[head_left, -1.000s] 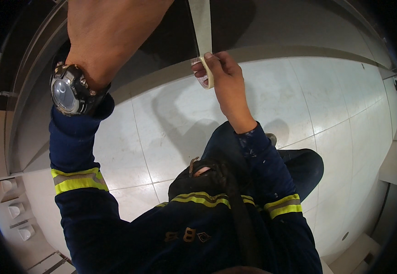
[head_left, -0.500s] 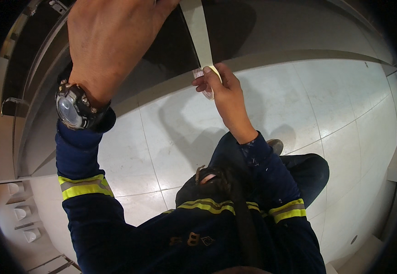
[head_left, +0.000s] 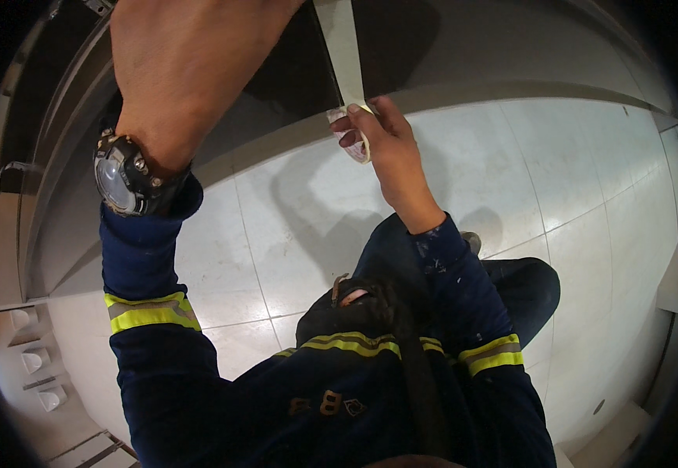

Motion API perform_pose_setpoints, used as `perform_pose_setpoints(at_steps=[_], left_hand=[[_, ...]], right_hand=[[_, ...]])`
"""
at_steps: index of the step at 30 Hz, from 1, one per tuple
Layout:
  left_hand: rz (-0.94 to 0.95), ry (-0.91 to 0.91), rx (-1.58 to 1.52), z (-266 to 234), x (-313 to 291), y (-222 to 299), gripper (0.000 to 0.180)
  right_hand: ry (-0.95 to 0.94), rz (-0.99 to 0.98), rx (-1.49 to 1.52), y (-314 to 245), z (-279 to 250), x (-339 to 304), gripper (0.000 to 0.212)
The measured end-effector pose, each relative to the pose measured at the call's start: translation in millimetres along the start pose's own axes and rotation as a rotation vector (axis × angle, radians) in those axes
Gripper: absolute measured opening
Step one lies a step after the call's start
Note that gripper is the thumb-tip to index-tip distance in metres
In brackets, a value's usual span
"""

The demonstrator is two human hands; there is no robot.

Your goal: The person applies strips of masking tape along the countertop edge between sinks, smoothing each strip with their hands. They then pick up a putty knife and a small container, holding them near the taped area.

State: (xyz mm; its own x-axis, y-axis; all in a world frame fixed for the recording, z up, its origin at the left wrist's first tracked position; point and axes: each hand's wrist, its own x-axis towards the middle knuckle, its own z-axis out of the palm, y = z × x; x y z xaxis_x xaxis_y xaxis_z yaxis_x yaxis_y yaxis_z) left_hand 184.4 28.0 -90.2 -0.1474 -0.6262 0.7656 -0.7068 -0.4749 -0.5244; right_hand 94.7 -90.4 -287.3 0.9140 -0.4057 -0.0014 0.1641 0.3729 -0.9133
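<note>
From where I stand, the right hand [head_left: 392, 156] is clamped on the roll [head_left: 361, 150], near the lower edge of the dark panel [head_left: 471, 51]. A strip [head_left: 343, 47] is already drawn out along the panel, not yet parted from the roll; how much sticks, I can't tell. The left hand's [head_left: 191, 54] fingers are out of sight, so their grip is unclear.
</note>
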Motion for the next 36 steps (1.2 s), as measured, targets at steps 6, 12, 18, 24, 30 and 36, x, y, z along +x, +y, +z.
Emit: perform_pose_setpoints(at_steps=[6,12,18,24,30,36], left_hand=[[-0.054,-0.082,0.043,-9.3,8.7,8.4,0.037],[0.034,-0.006,0.066,-7.1,5.5,2.1,0.036],[0.015,0.020,0.016,-0.1,3.5,-0.9,0.034],[-0.025,-0.032,0.054,-3.5,5.5,3.2,0.034],[-0.064,-0.081,0.076,-10.2,11.3,9.5,0.034],[-0.021,0.012,0.024,-4.3,9.6,6.4,0.034]], right_hand=[[-0.010,0.004,-0.065,2.1,-3.5,2.0,0.032],[-0.008,-0.005,-0.094,1.2,-0.3,-1.8,0.034],[0.015,-0.010,-0.123,1.1,-1.9,-6.5,0.048],[0.006,-0.022,-0.149,3.0,-2.7,-3.7,0.054],[0.005,-0.030,-0.179,0.3,-4.1,-16.0,0.054],[-0.020,0.034,-0.172,0.8,-9.8,-20.0,0.057]])
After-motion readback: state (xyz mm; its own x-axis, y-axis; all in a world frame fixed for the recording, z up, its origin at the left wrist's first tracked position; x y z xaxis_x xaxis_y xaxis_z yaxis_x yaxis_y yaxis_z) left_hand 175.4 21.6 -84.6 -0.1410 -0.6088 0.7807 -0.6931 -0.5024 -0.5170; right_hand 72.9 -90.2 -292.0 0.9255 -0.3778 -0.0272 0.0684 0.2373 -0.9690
